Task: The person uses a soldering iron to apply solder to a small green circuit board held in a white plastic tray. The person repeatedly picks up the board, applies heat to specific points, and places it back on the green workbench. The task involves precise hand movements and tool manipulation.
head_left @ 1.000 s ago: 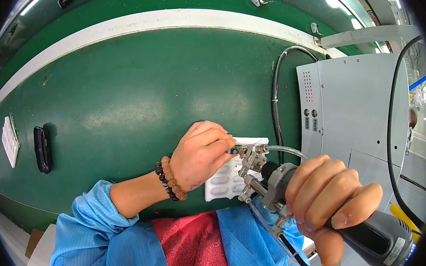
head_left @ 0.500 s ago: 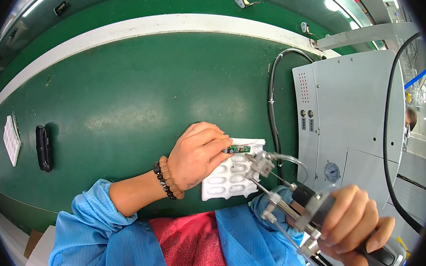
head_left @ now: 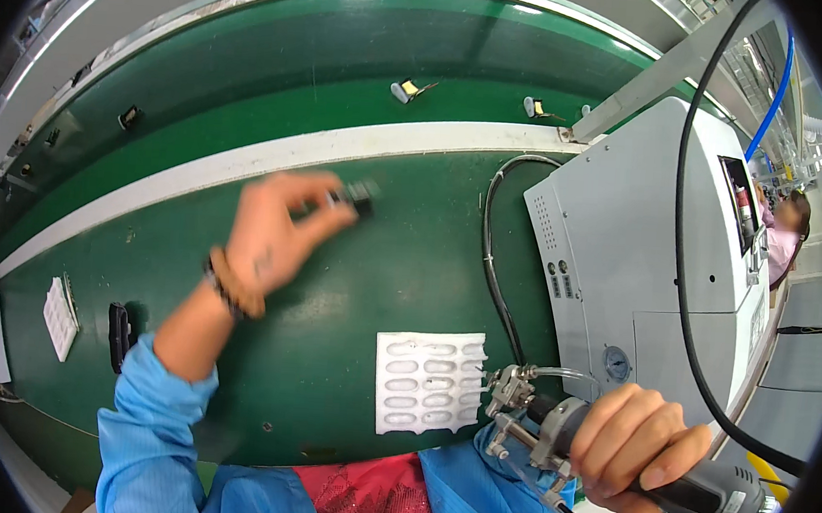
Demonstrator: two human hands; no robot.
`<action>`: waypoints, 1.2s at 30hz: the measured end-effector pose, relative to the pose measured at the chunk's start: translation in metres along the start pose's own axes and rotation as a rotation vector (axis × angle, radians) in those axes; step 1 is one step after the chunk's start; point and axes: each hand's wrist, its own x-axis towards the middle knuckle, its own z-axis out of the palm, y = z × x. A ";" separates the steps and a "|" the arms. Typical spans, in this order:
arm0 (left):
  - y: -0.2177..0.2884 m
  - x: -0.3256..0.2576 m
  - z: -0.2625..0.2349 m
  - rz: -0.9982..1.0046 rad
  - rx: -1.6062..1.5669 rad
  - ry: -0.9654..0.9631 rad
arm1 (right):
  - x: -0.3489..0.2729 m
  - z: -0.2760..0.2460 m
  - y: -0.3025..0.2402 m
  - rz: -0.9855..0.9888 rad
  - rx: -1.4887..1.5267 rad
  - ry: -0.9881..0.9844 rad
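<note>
Black small part (head_left: 360, 200) was pinched in left hand (head_left: 275, 223), far; right hand (head_left: 634, 444) gripped grey tool (head_left: 714, 492), near right.

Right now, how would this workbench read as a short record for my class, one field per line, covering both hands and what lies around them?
Left hand: pinching a small dark part, blurred
Right hand: wrapped around a dark grey handheld tool
Tool head: metal fittings at the white tray's right edge; contact unclear
Tray form: rows of oval hollows
Work surface: green table
At right: light grey cabinet with a round gauge
Also on table: black cable; at far left, dark case
</note>
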 end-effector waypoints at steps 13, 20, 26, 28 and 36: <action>-0.071 0.169 0.072 0.446 0.511 0.023 | 0.001 -0.003 0.014 -0.016 -0.053 0.023; -0.055 0.164 0.073 0.230 0.426 0.030 | 0.003 -0.004 0.016 -0.028 -0.008 0.016; 0.008 0.016 0.050 0.136 -0.125 -0.112 | 0.000 -0.002 0.015 -0.025 0.002 0.067; 0.021 -0.029 0.043 0.199 -0.097 -0.159 | 0.002 0.003 0.009 0.013 -0.012 0.061; 0.047 -0.105 0.070 0.330 -0.226 -0.228 | -0.005 0.003 -0.001 0.030 -0.028 0.009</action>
